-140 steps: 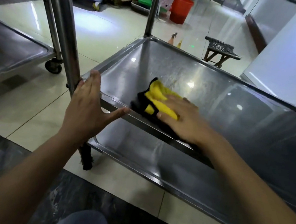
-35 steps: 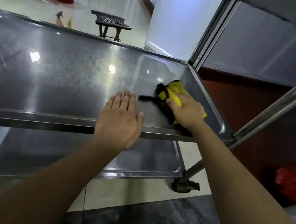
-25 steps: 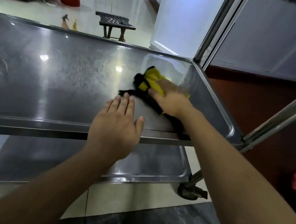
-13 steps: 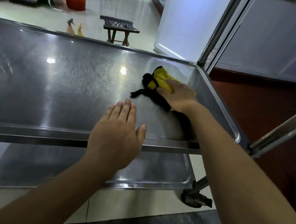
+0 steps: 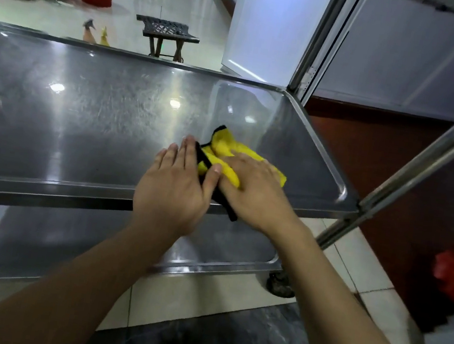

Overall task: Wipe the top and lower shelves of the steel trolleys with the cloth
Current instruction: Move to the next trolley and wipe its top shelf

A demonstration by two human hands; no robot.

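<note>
Yellow-and-black cloth (image 5: pixel 227 154) lies toward the shelf's (image 5: pixel 80 120) four-o'clock corner, half hidden under the flat, pressing right hand (image 5: pixel 249 190). At its nine o'clock, the left hand (image 5: pixel 173 190) rests flat, thumb touching it. Lower shelf (image 5: pixel 33 237) mostly hidden.

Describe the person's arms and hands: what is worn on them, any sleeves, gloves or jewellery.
Both forearms are bare as far up as the frame shows; no sleeve comes into view. The left hand and right hand wear no gloves. No ring, watch or bracelet shows on the fingers or wrists, and no markings can be seen.
</note>
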